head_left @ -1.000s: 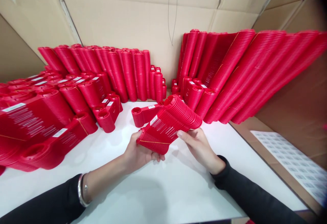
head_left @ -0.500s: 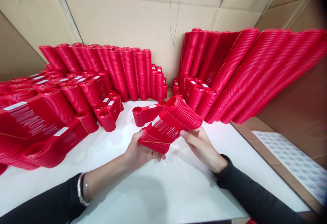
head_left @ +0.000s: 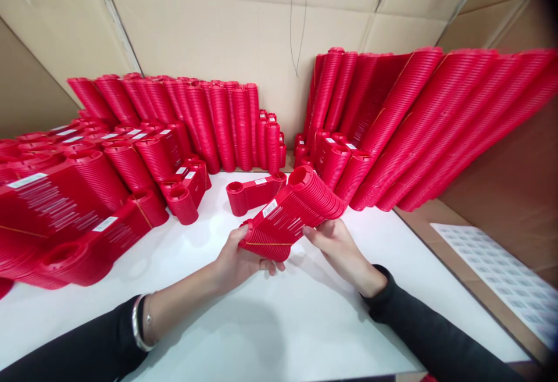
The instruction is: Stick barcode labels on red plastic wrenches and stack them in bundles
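Observation:
Between my hands, tilted above the white table (head_left: 218,324), is a stack of red plastic pieces (head_left: 285,219) with a ribbed round tube at each end, a rubber band round its lower end and a white label on top. My left hand (head_left: 242,257) grips the lower left end, thumb on top and fingers underneath. My right hand (head_left: 337,248) holds the right side from below, its thumb against the flat lined face. Just behind it, a shorter red stack (head_left: 257,191) with a white label lies on the table.
Many red stacks (head_left: 108,178) crowd the left side, several with labels and bands. Tall leaning stacks (head_left: 418,120) fill the right. A cardboard wall (head_left: 209,33) closes the back, with a thin wire loop hanging. A printed label sheet (head_left: 497,277) lies at the right.
The held stack has tilted slightly and shifted a little right, and my right thumb has slid slightly left along its face. Both hands keep their hold.

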Motion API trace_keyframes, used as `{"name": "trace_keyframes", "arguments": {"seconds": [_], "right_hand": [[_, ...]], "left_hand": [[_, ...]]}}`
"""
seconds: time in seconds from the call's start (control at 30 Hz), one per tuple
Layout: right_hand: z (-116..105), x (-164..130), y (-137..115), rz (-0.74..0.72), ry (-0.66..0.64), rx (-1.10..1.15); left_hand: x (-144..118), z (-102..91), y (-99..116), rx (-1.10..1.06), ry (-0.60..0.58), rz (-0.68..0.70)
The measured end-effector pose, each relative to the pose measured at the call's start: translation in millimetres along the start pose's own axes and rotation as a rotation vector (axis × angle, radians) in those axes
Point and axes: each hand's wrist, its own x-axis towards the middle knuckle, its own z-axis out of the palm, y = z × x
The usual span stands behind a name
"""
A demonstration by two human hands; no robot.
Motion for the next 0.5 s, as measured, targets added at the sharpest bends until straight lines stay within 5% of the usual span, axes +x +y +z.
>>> {"name": "trace_keyframes", "arguments": {"seconds": [0.5], "right_hand": [[0.2,-1.8,2.0,-0.005,0.019,-0.038]], "left_hand": [[-0.9,-1.0,-0.3,-0.053,0.004,-0.029]]}}
